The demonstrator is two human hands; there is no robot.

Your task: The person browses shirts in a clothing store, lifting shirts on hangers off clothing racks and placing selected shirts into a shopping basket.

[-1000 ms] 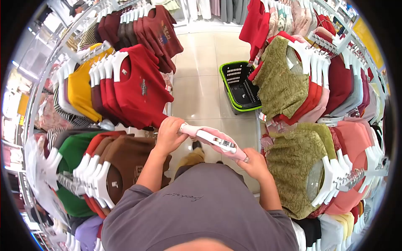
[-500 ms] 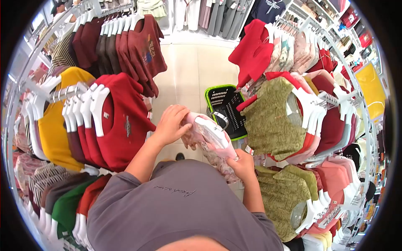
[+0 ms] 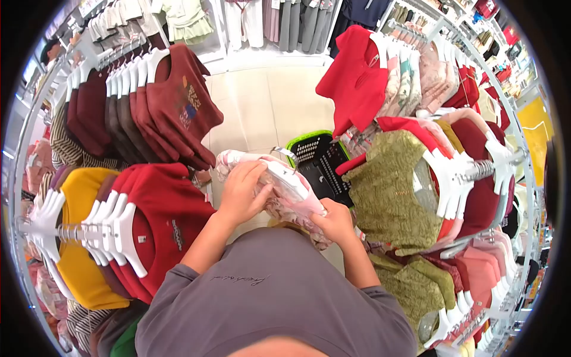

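Note:
A pink patterned garment [image 3: 285,208] on a white hanger [image 3: 286,179] is held in front of my torso. My left hand [image 3: 242,191] grips its left shoulder, fingers over the cloth and hanger. At the right shoulder, my right hand [image 3: 334,220] pinches the garment, thumb on top. The hanger's metal hook points up and away from me, near a black basket [image 3: 321,169] with a green rim that stands on the floor.
Red sweaters [image 3: 169,217] and maroon sweaters [image 3: 178,101] hang on the left racks. Olive green tops [image 3: 395,187] and a red top [image 3: 355,80] hang on the right. A tiled floor aisle [image 3: 256,107] runs between them. A person [image 3: 53,50] is at the far upper left.
The view has moved forward along the aisle. The garment has turned so that its patterned front hangs in view, and my left hand has shifted further over the cloth.

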